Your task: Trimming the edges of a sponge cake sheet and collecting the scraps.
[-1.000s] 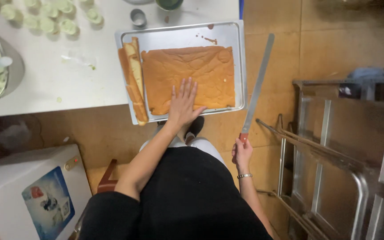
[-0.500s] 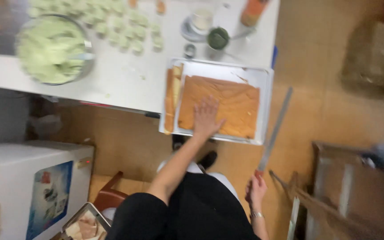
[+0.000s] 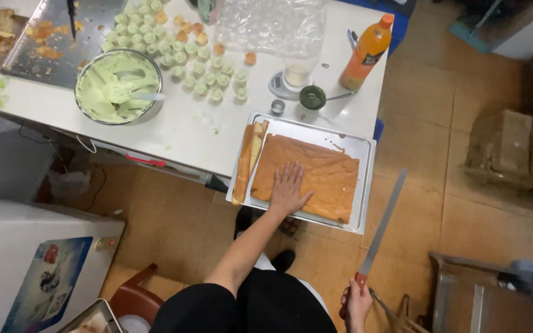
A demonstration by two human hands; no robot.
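My left hand (image 3: 288, 188) lies flat, fingers spread, on the near edge of a brown sheet cake (image 3: 322, 172) in a metal baking tray (image 3: 365, 185) that overhangs the table's front edge. Cut cake strips (image 3: 248, 157) lie along the tray's left side. My right hand (image 3: 356, 302) is low at my side, gripping the red handle of a long serrated knife (image 3: 384, 222). The blade points up and away, to the right of the tray and off the cake.
On the white table (image 3: 180, 132) stand a steel bowl of green cream (image 3: 118, 86), several small green cakes (image 3: 183, 58), an orange bottle (image 3: 365, 52), a small scale (image 3: 291, 80) and a green cup (image 3: 311, 97). A white appliance (image 3: 32, 271) is at lower left, cardboard boxes (image 3: 510, 148) at right.
The camera view shifted left and back, showing more of the table. My left hand stays on the cake and my right hand keeps the knife lowered at my side.
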